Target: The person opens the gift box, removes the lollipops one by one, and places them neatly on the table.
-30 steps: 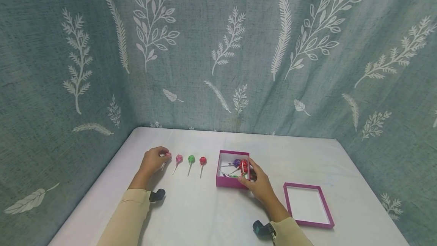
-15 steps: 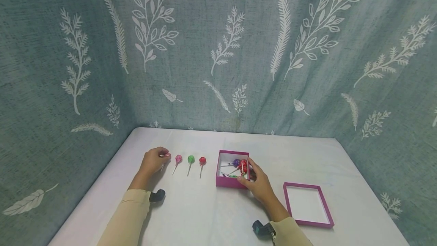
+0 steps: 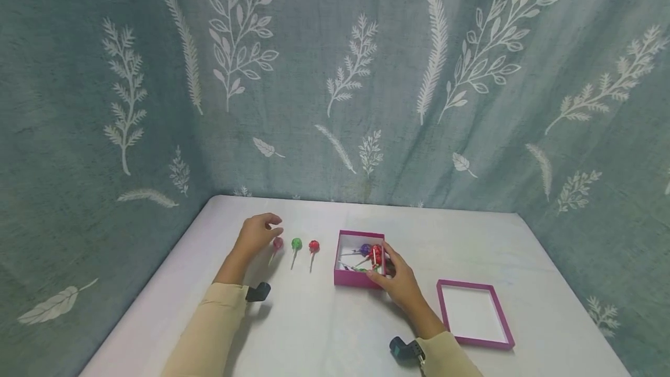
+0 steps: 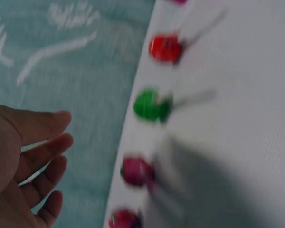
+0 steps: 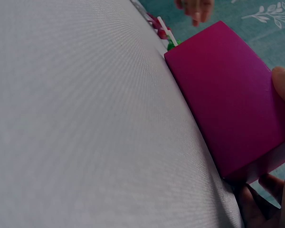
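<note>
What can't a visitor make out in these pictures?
Head view: how many small, overlapping lollipops the box holds.
Head view: part of the box's right side, behind the right hand.
Left wrist view: the bottom lollipop, cut off by the lower edge.
Right wrist view: the box's inside, hidden by its wall.

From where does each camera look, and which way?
Head: worn on the head, facing forward and down at the table; left hand, right hand, sleeves show.
Left wrist: on that wrist, facing the green lollipop and red lollipop; left hand at left.
Right wrist: on that wrist, facing the box; right hand at right, left hand at top.
Head and left wrist share both lollipops.
</note>
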Demonstrator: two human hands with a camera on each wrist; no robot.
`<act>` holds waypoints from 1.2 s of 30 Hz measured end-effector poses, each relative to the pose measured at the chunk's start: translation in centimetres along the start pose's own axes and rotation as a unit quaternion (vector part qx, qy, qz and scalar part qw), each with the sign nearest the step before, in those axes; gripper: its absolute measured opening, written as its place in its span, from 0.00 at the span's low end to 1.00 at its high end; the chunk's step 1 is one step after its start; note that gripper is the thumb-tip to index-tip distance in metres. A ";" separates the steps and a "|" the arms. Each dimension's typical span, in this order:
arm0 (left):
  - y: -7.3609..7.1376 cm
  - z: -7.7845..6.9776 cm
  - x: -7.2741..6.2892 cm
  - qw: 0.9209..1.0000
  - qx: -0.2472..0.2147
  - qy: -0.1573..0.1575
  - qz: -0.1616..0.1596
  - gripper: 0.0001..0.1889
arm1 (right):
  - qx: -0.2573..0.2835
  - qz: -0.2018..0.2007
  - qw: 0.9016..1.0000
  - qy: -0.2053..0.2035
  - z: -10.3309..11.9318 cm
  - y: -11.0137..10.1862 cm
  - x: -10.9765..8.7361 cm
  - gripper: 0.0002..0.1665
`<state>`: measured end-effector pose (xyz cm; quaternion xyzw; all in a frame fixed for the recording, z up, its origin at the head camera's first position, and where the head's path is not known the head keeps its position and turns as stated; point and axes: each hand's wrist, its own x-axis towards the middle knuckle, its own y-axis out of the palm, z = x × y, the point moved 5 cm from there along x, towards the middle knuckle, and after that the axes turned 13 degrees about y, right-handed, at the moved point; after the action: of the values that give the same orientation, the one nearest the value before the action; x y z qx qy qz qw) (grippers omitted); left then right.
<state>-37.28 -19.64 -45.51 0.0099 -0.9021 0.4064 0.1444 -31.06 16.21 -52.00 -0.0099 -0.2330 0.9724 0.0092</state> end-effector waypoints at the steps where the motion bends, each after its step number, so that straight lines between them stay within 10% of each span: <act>1: 0.4 -0.8 0.1 1.000 0.002 0.016 0.003 0.15 | -0.002 -0.002 1.000 0.002 0.0 0.0 0.0 0.51; 11: 4.5 -8.0 0.3 0.985 0.016 0.167 0.048 0.10 | -0.006 -0.008 1.000 0.002 -0.1 -0.1 0.1 0.50; 22: 9.2 -13.7 -0.4 0.938 0.018 0.304 0.167 0.09 | 0.012 0.000 1.000 -0.014 0.0 -0.2 0.1 0.52; 28: 11.2 -14.9 -0.5 0.909 0.035 0.351 0.220 0.08 | 0.004 0.006 1.000 -0.010 0.0 0.0 0.1 0.52; 36: 13.1 -15.6 0.0 0.899 0.061 0.347 0.259 0.09 | 0.004 0.000 1.000 -0.020 0.0 -0.1 0.2 0.51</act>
<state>-35.15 0.65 -45.28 -0.3566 -0.7391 0.4614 0.3372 -31.26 16.31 -51.97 0.0095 -0.2288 0.9734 0.0049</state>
